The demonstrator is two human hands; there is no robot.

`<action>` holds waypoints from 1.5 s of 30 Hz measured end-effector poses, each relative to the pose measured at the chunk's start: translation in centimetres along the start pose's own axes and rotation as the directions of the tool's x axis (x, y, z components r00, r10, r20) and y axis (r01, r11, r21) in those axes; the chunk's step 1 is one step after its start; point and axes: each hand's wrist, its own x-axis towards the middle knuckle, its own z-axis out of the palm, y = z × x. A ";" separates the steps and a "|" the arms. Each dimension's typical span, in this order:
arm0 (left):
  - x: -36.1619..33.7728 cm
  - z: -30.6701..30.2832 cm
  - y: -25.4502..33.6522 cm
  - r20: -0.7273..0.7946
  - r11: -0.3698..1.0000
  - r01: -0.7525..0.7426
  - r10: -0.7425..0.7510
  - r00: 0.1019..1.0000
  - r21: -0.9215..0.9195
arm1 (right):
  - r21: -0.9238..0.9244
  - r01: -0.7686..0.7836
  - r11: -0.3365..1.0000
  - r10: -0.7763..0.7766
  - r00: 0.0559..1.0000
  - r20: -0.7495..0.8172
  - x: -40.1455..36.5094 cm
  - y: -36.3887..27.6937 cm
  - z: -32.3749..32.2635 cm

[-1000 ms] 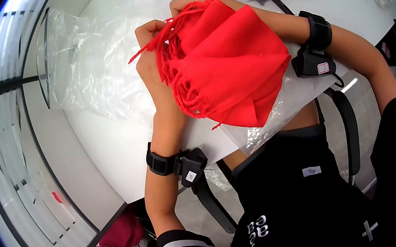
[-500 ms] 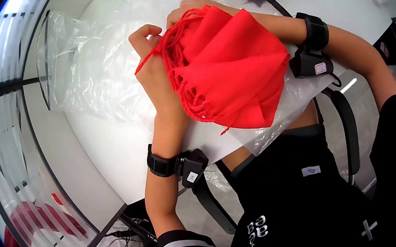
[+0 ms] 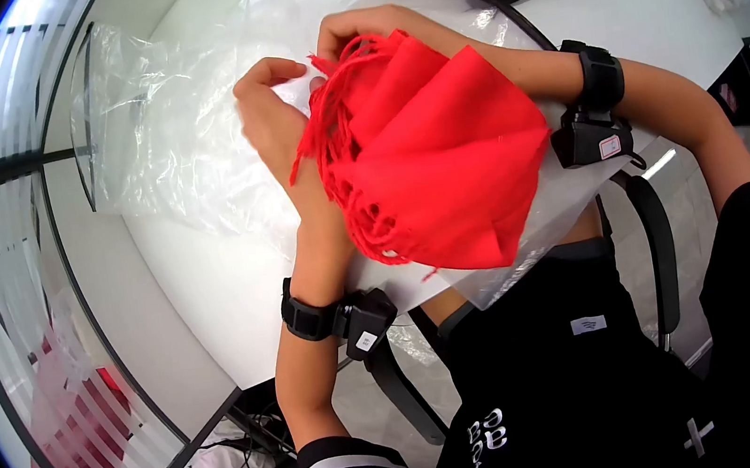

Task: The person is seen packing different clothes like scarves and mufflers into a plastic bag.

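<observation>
Over the white table (image 3: 212, 293) and the clear crinkled plastic film (image 3: 173, 137), the red fringed woven scarf (image 3: 450, 158) is held bunched by the right hand (image 3: 367, 27), fingers clamped on its tasselled end. The left hand (image 3: 271, 125) has its fingers pinched shut beside the fringe; on what, I cannot tell. Tassels may snag in the fingers, and the slippery film may slide off the edge. The black wristband tags (image 3: 611, 146) and shirt lettering are unreadable.

White table (image 3: 212, 293) gleamed bright, and there was frosted, striped glass wall (image 3: 15, 272) down the left, glossy grey floor (image 3: 678, 194) showing beneath!
</observation>
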 end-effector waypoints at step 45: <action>-0.1 0.1 -1.5 0.152 0.881 0.105 -0.038 0.988 -0.462 | -0.045 -0.032 0.998 0.036 0.996 0.080 0.5 0.9 -0.4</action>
